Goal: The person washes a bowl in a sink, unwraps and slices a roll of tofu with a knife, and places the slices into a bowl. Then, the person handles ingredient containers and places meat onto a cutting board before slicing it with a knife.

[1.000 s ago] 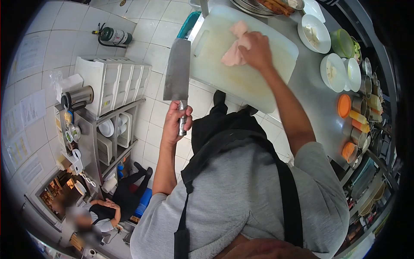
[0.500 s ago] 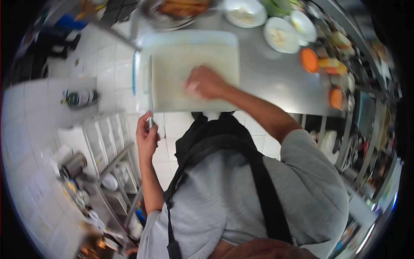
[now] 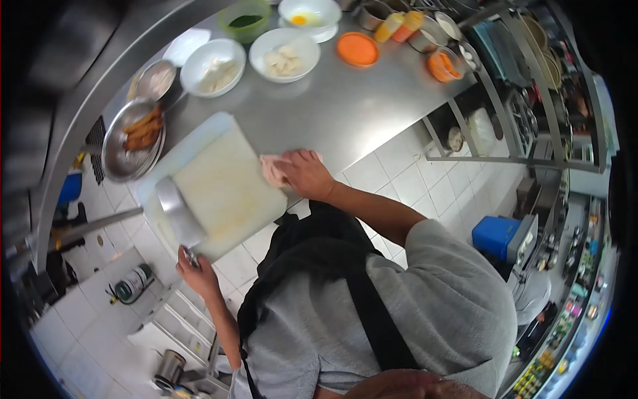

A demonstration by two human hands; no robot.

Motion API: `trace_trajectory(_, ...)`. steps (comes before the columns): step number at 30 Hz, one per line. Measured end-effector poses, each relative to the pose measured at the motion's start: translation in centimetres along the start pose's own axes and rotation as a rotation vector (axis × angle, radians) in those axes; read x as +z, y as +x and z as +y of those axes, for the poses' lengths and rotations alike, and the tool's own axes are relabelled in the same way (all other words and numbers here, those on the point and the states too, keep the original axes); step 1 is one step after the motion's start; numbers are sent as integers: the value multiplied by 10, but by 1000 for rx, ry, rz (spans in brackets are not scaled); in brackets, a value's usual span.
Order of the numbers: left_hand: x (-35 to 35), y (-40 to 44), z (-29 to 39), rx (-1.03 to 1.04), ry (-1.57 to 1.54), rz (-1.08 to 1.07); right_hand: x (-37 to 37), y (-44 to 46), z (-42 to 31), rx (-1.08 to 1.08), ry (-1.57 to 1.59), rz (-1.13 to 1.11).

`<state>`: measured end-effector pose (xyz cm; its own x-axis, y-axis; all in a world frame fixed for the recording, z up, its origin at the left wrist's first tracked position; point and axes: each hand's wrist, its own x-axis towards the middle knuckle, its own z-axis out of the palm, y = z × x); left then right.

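My left hand (image 3: 197,269) is closed around the handle of a wide cleaver (image 3: 179,214), whose blade lies over the left part of the cutting board (image 3: 222,183). Beyond the board's right edge, my right hand (image 3: 304,173) has its fingers curled on a pale pink piece of raw meat (image 3: 274,170). Part of the meat is hidden under the fingers. Faint yellowish stains mark the board.
Behind the board stand bowls of pale pieces (image 3: 216,68), (image 3: 284,56) and a bowl with an egg yolk (image 3: 310,16). A metal bowl (image 3: 119,143) holds fried food. An orange lid (image 3: 357,49) lies on the steel counter (image 3: 332,93). Another person (image 3: 531,296) is at right.
The view has swung round. My right hand has carried the pink meat from the board's surface to its right edge. The cleaver, still in my left hand, now shows its flat side above the board.
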<state>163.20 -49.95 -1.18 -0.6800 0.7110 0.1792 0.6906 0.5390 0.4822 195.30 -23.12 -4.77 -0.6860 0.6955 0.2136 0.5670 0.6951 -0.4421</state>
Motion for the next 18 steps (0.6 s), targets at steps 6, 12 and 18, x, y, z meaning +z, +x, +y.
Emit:
trace_trajectory(6,-8,9,-1,-115,101,-187,-58,-56,207,236,-232,223)
trace_trajectory(12,-26,19,13,-328,82,-159,-200,-51,464,491,-669,-110)
trace_trajectory(18,-47,4,13,-327,35,31,-218,117,220,260,-181,391)
